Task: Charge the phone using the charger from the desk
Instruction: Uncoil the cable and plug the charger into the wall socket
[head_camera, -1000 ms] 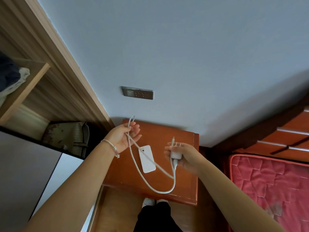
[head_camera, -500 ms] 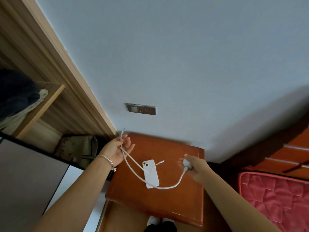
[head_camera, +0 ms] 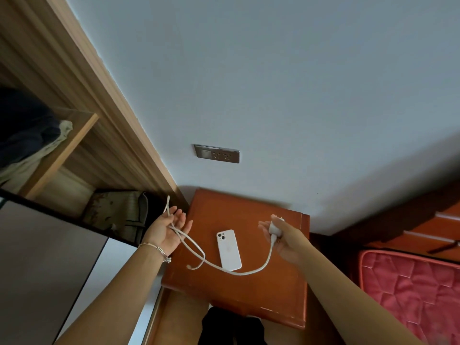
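Since a moment ago the cable (head_camera: 249, 271) has dropped lower, its loop now sagging across the bottom of the phone (head_camera: 229, 250), which lies face down on the desk (head_camera: 273, 290). The right hand (head_camera: 283, 239) grips the plug (head_camera: 273, 229); the left hand (head_camera: 169, 229) is loosely open with the cable draped over its palm, one end dangling. Nothing is connected yet: by my reading, the plug must go into the socket (head_camera: 217, 153) and the cable's end into the phone.

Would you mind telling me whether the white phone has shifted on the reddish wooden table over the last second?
No. The white phone lies at the same spot on the reddish wooden table; only the camera moved.
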